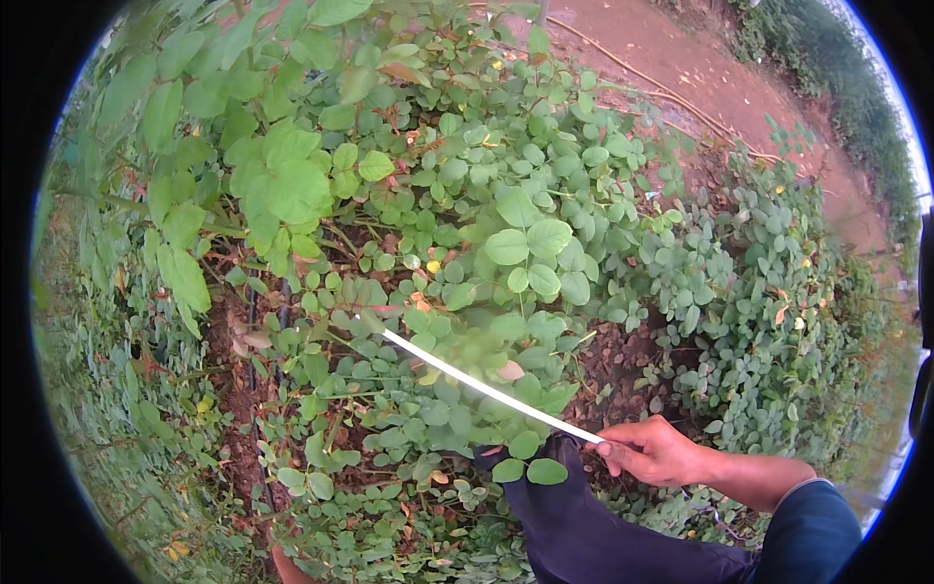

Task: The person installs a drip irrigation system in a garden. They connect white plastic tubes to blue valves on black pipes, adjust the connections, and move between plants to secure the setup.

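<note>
My right hand is closed at lower right, thumb and fingers pinching one end of a long, thin white strip. From there the strip slants up and left over the leaves, its far end close to some stems. I cannot make out what the strip is made of. Leafy green bushes with rounded, toothed leaflets surround it. At the lower edge, a small bit of skin shows, seemingly part of my left hand or arm; its fingers are hidden.
My dark-trousered leg stands among the plants. Brown soil with dry leaves shows between the rows. A dark thin pipe runs along the ground at left. Beyond the bushes, a tan hose lies on a reddish dirt path.
</note>
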A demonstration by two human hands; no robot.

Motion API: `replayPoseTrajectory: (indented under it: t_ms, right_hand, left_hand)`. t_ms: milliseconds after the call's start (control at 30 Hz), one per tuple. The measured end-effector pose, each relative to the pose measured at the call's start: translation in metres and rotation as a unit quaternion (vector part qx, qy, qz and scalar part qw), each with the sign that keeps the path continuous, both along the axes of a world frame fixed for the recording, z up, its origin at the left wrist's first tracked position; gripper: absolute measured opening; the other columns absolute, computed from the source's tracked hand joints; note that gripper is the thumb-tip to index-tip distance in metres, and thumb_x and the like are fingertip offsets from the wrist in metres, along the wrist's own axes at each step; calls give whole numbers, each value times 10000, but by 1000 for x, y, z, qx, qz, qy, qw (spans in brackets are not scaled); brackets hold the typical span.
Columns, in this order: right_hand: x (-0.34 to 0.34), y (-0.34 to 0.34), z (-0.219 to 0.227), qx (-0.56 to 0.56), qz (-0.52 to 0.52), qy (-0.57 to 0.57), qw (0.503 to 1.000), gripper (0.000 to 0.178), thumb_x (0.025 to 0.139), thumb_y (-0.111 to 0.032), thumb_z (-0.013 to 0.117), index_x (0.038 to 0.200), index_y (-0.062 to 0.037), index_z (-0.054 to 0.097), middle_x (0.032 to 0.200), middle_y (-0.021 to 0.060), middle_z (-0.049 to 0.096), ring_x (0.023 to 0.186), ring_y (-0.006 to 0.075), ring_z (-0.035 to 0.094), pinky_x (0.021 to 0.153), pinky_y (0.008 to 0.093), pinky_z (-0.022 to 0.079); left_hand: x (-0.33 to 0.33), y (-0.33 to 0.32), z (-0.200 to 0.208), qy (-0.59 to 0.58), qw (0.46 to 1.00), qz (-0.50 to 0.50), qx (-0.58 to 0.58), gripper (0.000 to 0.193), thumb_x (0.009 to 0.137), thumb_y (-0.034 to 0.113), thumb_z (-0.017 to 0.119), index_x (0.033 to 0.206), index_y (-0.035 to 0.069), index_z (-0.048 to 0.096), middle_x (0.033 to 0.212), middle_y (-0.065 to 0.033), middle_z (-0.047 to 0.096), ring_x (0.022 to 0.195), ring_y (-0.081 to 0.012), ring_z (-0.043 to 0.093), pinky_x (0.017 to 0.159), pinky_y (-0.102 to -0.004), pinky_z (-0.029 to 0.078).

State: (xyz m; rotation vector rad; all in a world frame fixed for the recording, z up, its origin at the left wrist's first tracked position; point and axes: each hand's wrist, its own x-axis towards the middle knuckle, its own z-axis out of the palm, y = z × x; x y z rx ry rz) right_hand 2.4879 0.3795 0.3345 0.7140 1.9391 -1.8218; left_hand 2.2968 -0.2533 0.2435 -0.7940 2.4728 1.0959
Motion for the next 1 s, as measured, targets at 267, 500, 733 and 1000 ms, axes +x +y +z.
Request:
replayPoseTrajectory:
  t_ms: [267,500,733,1000]
  right_hand:
    - [17,37,17,-6,-37,23,999,206,975,-196,547,952,-9,632,639,25,599,543,71,486,498,268,415]
    - [38,123,23,-67,-60,-55,994,239,968,-237,576,915,-16,649,625,-5,594,529,41,446,476,250,389]
    - [57,274,39,-138,-57,-104,983,189,948,-170,607,1010,-7,679,652,-12,609,550,25,479,487,219,390]
    - [74,422,66,-163,-82,-134,974,229,955,-194,595,982,18,676,652,7,605,578,47,501,524,207,381]
  left_hand:
    - [22,66,81,3,999,33,-17,169,938,124,576,1016,-16,630,856,-85,671,724,-177,638,704,-317,535]
    - [65,201,169,-18,997,78,-20,170,939,126,576,1012,-17,632,852,-86,672,720,-177,639,703,-316,535]
    - [46,475,196,-37,999,-27,20,227,960,155,564,933,-48,660,805,-87,683,701,-146,639,700,-273,516]
    - [-145,789,195,161,961,-224,37,412,1004,253,457,1288,-41,510,1286,-224,552,1225,-287,527,1076,-385,399]
